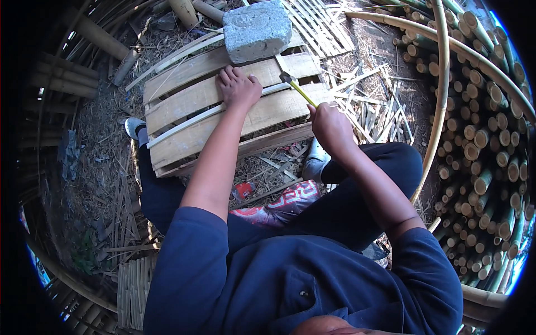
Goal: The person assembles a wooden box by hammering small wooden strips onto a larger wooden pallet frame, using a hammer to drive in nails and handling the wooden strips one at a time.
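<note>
Pressing flat with spread fingers, the left hand (238,86) is laid on a panel of bamboo slats (184,114), which rests on the straw-strewn ground across a thin pale strip (195,120). A grey stone block (257,29) is set on the panel's far edge, just beyond the fingertips. Further right, a yellow-handled hammer (296,86) is gripped in the closed right hand (330,127) (its head is over the slats). Stacked bamboo poles (480,145) are seen at far right.
</note>
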A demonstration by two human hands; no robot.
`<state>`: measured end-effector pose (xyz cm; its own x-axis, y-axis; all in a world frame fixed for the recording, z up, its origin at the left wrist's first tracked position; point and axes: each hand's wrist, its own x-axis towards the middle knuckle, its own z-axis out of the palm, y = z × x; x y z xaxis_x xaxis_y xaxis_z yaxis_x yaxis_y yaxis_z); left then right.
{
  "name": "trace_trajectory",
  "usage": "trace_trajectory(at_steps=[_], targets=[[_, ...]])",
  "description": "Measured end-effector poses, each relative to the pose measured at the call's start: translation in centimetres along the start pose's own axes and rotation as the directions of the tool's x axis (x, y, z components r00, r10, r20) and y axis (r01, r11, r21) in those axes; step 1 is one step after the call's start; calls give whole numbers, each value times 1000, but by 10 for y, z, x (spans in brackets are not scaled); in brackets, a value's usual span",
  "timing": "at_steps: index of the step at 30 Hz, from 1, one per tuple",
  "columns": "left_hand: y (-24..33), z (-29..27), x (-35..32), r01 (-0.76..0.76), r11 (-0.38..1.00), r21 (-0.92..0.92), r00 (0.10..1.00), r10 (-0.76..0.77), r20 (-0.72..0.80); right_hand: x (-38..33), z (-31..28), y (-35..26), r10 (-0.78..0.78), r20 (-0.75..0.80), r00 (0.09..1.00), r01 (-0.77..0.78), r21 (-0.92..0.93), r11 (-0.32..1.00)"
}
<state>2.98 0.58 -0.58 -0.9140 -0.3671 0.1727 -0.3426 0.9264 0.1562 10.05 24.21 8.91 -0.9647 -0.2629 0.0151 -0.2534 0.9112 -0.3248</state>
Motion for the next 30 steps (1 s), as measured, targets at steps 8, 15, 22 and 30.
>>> trace_trajectory(at_steps=[8, 15, 22, 30], targets=[[-5, 1, -4, 22, 1000, 2, 999, -22, 24, 3, -19, -14, -34, -138, 990, 43, 65, 997], [-4, 7, -1, -2, 1000, 12, 999, 3, -48, -2, -13, -12, -69, -145, 987, 83, 91, 992], [-2, 1, 1, -5, 1000, 13, 1000, 5, -19, 3, 0, 12, -51, -50, 997, 52, 16, 999], [-2, 8, 0, 2, 1000, 1, 1000, -2, -30, 5, 14, 20, -20, -50, 999, 20, -7, 1000]])
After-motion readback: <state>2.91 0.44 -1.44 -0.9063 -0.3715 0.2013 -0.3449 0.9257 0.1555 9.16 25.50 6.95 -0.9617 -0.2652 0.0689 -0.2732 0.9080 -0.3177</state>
